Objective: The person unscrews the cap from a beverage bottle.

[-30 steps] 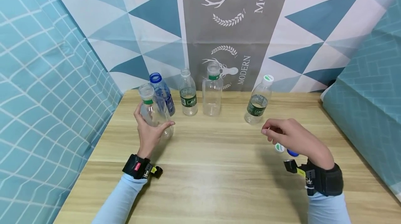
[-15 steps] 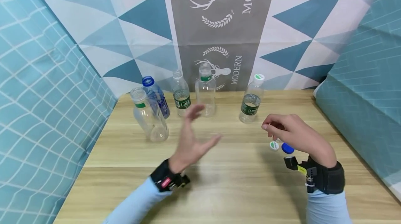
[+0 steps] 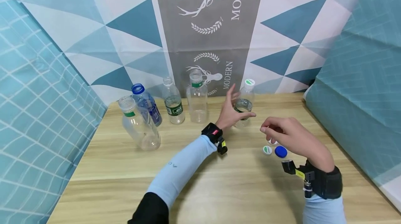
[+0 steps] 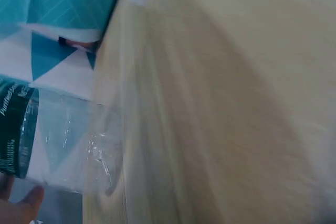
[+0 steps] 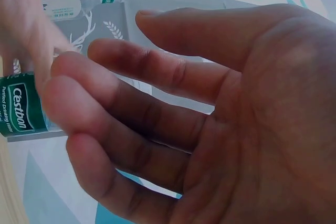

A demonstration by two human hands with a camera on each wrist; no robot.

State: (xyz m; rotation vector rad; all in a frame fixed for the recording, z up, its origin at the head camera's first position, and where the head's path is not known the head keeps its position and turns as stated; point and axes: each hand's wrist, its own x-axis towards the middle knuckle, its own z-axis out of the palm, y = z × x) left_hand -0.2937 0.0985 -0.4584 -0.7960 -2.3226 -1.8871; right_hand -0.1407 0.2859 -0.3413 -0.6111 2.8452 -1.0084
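Note:
My left hand (image 3: pixel 230 114) is at a clear plastic bottle (image 3: pixel 246 95) with a white cap and a dark green label. The thumb stretches across its front and the other fingers spread by its left side. In the left wrist view the fingertips (image 4: pixel 32 198) sit right beside the bottle's label (image 4: pixel 16 129). My right hand (image 3: pixel 286 133) hovers over the table at right, fingers loosely curled and holding nothing. Beneath it lie a white cap (image 3: pixel 267 150) and a blue cap (image 3: pixel 280 152); another white cap is partly hidden by the fingers.
Several uncapped bottles stand toward the back left: a blue one (image 3: pixel 147 104), a small green-labelled one (image 3: pixel 173 104), a square clear one (image 3: pixel 197 100) and another clear one (image 3: pixel 141 126) nearer the front. A patterned cloth wall (image 3: pixel 213 18) rises behind the wooden table (image 3: pixel 235 185).
My left hand has let go of the front left clear bottle and moved right across the table to the capped bottle. The right hand has stayed nearly in place. The head view has shifted slightly.

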